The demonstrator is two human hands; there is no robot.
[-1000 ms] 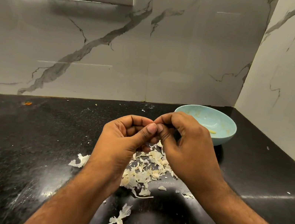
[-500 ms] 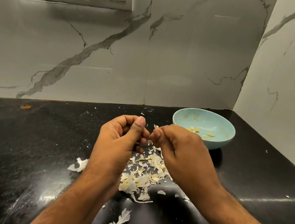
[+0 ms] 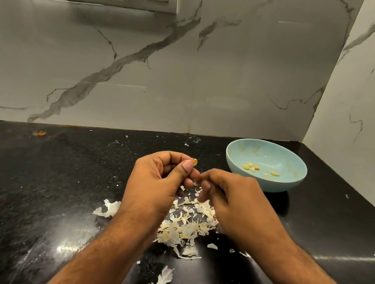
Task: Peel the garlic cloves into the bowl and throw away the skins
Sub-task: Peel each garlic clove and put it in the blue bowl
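Left hand (image 3: 157,181) pinched a garlic clove (image 3: 194,161) while right hand (image 3: 224,197) plucked skin (image 3: 196,184), dropping scraps onto the counter (image 3: 26,177).

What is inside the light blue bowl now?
A few small yellowish peeled garlic pieces lie on the bottom of the bowl. Its near wall hides a strip of the inside.

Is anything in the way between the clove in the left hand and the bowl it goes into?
Nothing visible. The left hand pinches the garlic clove above the counter, and the blue bowl sits open to its right. The right hand is lower, nearer the camera.
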